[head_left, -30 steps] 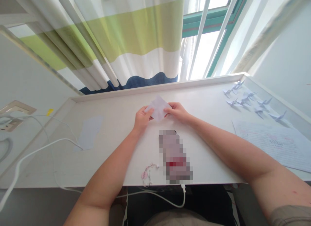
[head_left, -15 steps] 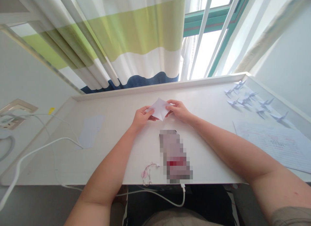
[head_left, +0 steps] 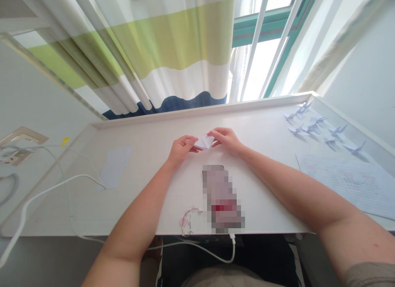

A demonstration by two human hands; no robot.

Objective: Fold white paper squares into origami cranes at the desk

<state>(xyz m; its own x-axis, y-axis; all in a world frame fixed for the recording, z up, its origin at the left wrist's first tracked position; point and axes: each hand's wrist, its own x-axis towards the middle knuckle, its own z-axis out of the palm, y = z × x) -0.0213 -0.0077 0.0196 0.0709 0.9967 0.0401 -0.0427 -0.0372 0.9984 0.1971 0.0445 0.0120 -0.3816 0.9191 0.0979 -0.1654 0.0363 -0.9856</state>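
Folded paper (head_left: 206, 142) is held near the middle of the tabletop (head_left: 148, 143), beyond the blurred phone (head_left: 222, 196): the left hand (head_left: 181, 149) pinches one side, the right hand (head_left: 226, 140) the other, both hands nearly closed.

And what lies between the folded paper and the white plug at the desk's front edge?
In the head view, a pixelated phone-shaped object lies between the folded paper and the white plug; desk surface shows between it and the paper.
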